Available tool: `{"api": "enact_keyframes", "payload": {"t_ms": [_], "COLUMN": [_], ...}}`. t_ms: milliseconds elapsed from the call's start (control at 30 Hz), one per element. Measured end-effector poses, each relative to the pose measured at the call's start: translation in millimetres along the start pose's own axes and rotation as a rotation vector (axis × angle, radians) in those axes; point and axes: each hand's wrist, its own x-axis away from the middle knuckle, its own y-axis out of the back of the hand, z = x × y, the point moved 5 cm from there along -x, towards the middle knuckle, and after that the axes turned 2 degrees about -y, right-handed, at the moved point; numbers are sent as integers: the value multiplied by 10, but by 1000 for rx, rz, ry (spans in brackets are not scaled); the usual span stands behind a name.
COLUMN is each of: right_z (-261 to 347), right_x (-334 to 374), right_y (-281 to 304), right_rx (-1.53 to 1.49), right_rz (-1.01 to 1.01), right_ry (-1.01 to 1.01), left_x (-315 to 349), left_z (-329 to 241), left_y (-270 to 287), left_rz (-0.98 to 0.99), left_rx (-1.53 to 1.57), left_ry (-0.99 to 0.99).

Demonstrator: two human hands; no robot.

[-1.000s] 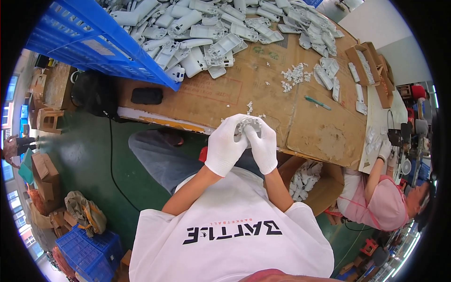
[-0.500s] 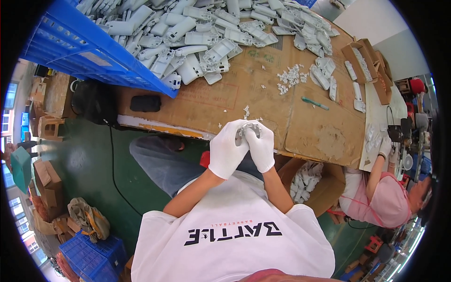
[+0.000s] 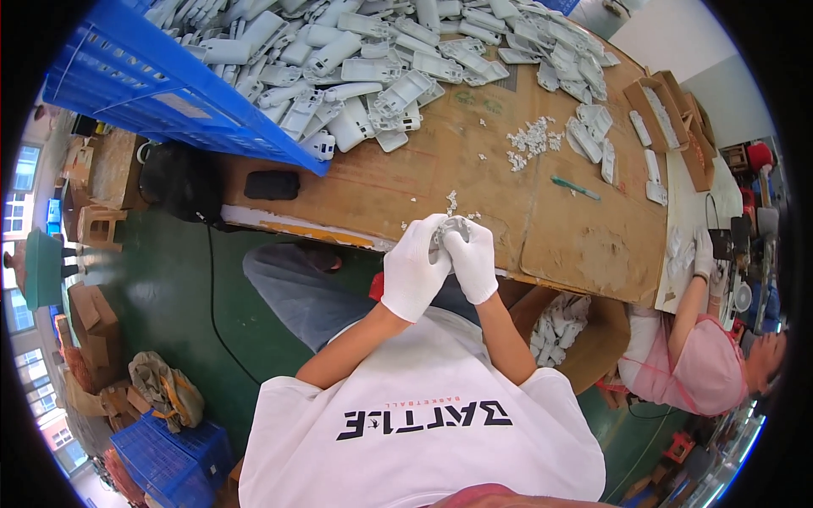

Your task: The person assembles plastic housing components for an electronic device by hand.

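Note:
Both my hands wear white knitted gloves and meet at the table's near edge. My left hand (image 3: 417, 267) is curled around one side of a small grey-white plastic housing (image 3: 456, 227). On its other side, my right hand (image 3: 474, 261) grips the same piece, thumb pressed on it. The gloves cover most of the part. Just beyond my fingertips lie a few tiny white plastic bits (image 3: 451, 201). A larger scatter of such bits (image 3: 532, 142) is farther off to the right, with several loose housings (image 3: 589, 129) beside it.
A big heap of white plastic housings (image 3: 364, 72) covers the cardboard-topped table (image 3: 406, 173) at the back, beside a blue crate (image 3: 190, 93). A green pen (image 3: 576, 188) and black case (image 3: 272, 184) lie there. Below right stands a carton (image 3: 603, 339) of parts; a co-worker (image 3: 699, 356) sits farther right.
The view has shifted slightly. My hands stay on the housing with almost the same grip. The co-worker's gloved hand has moved a little at the right.

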Motion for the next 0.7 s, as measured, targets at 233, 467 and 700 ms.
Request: {"api": "enact_keyframes", "payload": {"t_ms": [233,467,700], "right_z": [340,323,217], "right_x": [119,400,332], "right_y": [30,24,188], "right_rx": [15,568,773], "right_rz": [84,-292,-444], "right_ry": [423,747,630], "left_x": [-223,-384,-392], "left_z": [-110,1,-98], "left_y": [144,125,-169], "left_rz": [-15,14,157], "left_rx": [40,27,62], "left_ry": [2,58,-14]}}
